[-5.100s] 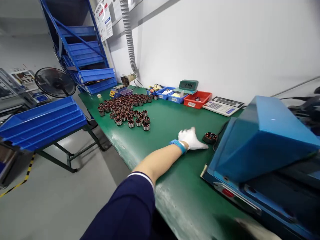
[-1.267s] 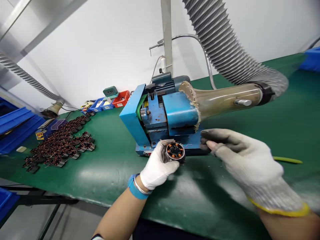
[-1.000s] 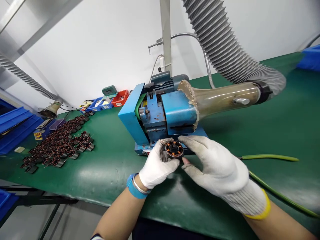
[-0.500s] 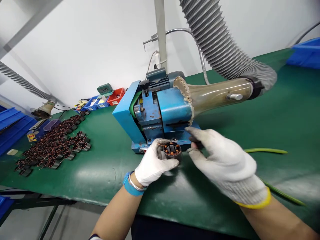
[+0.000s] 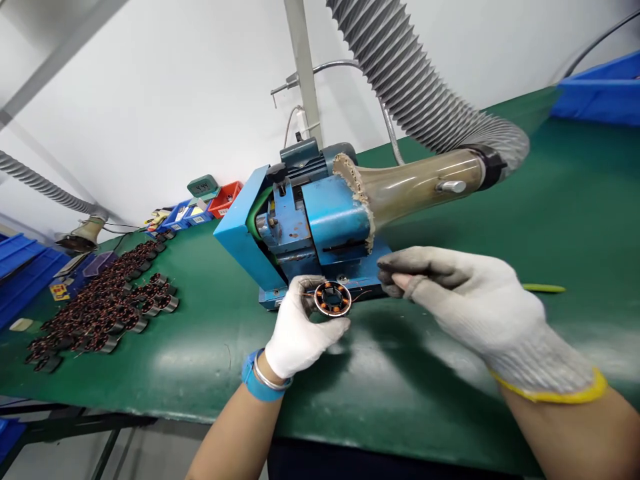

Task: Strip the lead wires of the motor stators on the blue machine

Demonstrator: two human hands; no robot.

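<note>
My left hand [image 5: 300, 323], in a white glove, is closed round a motor stator [image 5: 333, 299]. This stator is a metal ring with orange copper windings inside, its open face tilted up toward me. From its right side a thin copper wire [image 5: 361, 295] reaches toward my right hand [image 5: 455, 300]. That gloved hand has thumb and fingers pinched together, their tips dark with dirt; whether the wire's end lies between them is too small to tell. Just behind both hands stands a blue belt machine [image 5: 335, 210] with a green belt.
A clear brownish suction hood [image 5: 415, 187] on a grey ribbed hose [image 5: 400, 73] adjoins the machine. Many stators [image 5: 100, 300] lie heaped at left on the green table [image 5: 200, 360]. Behind them are a red bin [image 5: 225, 200] and small blue bins. A blue crate [image 5: 600, 93] is at far right.
My right hand has moved away to the right from the stator, its fingers still pinched. The stator has tipped more toward me in my left hand, and a wire now shows at its right.
</note>
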